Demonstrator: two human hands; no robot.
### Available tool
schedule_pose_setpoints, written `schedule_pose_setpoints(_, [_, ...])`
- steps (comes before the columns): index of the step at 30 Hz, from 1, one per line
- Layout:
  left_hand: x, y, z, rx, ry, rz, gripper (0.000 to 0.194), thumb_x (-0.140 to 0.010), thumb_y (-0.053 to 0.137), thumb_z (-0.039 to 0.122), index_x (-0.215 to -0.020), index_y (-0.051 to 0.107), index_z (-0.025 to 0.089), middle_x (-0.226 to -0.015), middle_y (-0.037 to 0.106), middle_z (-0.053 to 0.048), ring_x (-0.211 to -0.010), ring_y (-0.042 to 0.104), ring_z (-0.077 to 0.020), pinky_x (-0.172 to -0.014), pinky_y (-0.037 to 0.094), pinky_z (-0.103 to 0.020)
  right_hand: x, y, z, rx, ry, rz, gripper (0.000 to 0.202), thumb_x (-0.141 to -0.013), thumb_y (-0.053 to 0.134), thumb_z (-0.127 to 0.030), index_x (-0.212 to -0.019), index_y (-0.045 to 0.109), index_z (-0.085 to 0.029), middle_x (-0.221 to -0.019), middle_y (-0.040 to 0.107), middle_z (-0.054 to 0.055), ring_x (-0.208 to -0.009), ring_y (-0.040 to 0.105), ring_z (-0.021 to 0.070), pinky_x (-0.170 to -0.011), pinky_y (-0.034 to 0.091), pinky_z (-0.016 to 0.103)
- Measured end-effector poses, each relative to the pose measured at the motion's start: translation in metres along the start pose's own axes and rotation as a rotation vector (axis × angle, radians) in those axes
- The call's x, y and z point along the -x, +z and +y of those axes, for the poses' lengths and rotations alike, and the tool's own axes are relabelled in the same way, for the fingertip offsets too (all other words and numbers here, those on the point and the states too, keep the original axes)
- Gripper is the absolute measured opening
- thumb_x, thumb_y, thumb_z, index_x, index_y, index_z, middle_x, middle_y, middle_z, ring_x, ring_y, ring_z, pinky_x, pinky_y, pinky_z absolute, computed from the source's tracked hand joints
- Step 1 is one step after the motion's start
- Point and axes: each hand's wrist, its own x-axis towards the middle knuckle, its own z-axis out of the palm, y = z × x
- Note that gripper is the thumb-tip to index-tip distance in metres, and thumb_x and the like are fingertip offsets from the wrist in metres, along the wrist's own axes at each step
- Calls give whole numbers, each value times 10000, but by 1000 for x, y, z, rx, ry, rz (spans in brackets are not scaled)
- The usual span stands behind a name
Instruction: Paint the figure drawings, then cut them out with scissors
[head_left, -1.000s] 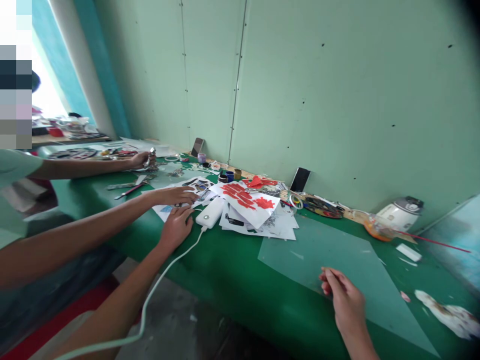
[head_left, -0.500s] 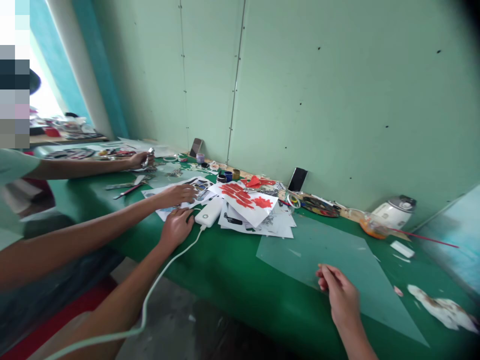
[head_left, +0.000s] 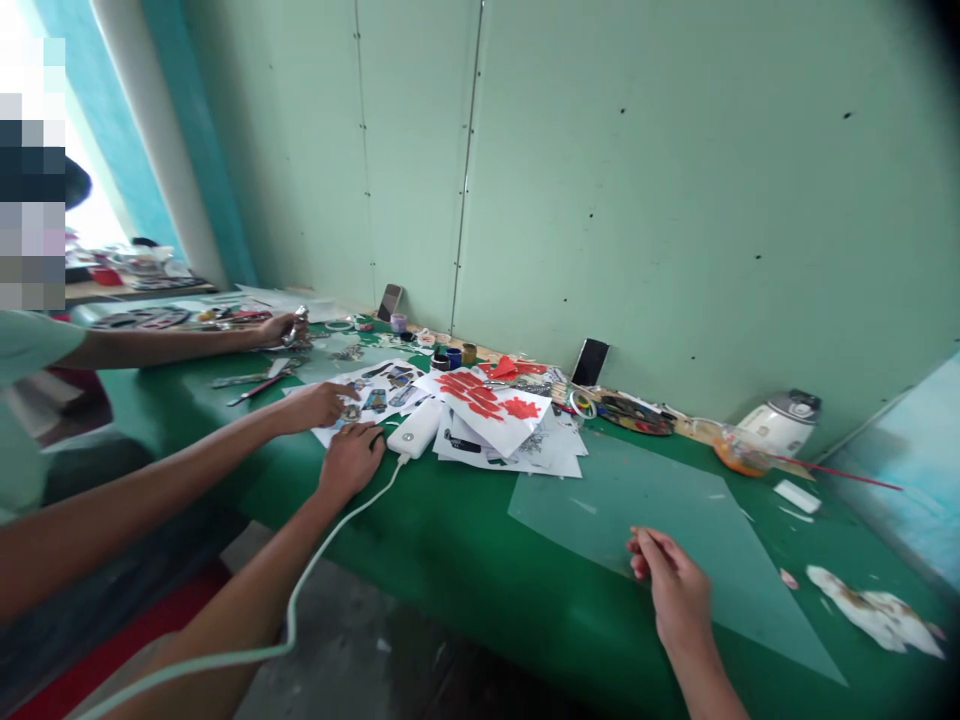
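Observation:
My left hand (head_left: 352, 462) lies low on the green table, fingers resting at the edge of a sheet with printed cut-out pictures (head_left: 401, 392). Just right of it is a white power bank (head_left: 412, 428), its white cable (head_left: 330, 550) running down past my forearm. My right hand (head_left: 675, 580) is raised over a translucent sheet (head_left: 622, 500), thumb and fingers pinched together; anything between them is too small to make out. Right of the power bank, a white paper with red painted shapes (head_left: 487, 405) tops a stack of printed sheets (head_left: 566, 462).
A co-worker's hand (head_left: 319, 408) reaches over the printed sheet, and their other hand (head_left: 283, 328) holds a shiny metal object. Paint jars (head_left: 454, 357), a phone (head_left: 591, 362) and a palette (head_left: 637, 413) line the wall. A white appliance (head_left: 784, 425) and stained cloth (head_left: 874, 610) are at right.
The co-worker's nearer hand has drawn back left across the printed sheet, uncovering more pictures. My hands keep nearly the same places; the view has shifted slightly.

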Motion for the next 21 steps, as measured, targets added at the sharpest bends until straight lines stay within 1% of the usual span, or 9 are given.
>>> schedule_pose_setpoints(3, [1,0,1,1,-19,-2,424,-925,408,318,-1107,775,209,-1272,723,-106,-1220,594,-322,-1075,423,-466,0,1,-2,-16,17,9,558,-633,808,-620,-880,746,-124,-695,700,47,-546,573,152,-467,479,262])
schedule_pose_setpoints(7, [1,-1,1,11,-34,2,438,-930,396,323,-1115,773,198,-1289,715,-113,-1228,583,-337,-1066,425,-493,4,2,-7,-26,24,14,547,-629,811,-611,-874,741,-127,-689,695,42,-550,560,144,-472,474,253])
schedule_pose_setpoints(12, [0,-1,1,25,-31,9,420,-914,412,315,-1077,786,214,-1249,738,-94,-1206,608,-312,-1075,429,-458,6,3,-11,-6,31,11,555,-619,810,-618,-875,746,-130,-693,699,45,-565,568,153,-490,487,265])
schedule_pose_setpoints(16, [-1,-2,1,31,-17,15,415,-892,423,296,-1049,795,203,-1220,750,-101,-1174,627,-316,-1068,436,-463,6,2,-10,-15,23,7,543,-630,805,-614,-873,744,-132,-687,694,42,-556,564,153,-484,480,268])
schedule_pose_setpoints(21, [0,-2,1,32,-17,20,425,-903,408,312,-1055,790,205,-1226,747,-103,-1182,627,-315,-1061,445,-458,5,2,-7,-25,33,7,536,-632,814,-604,-875,744,-132,-689,698,45,-556,565,151,-480,480,261])
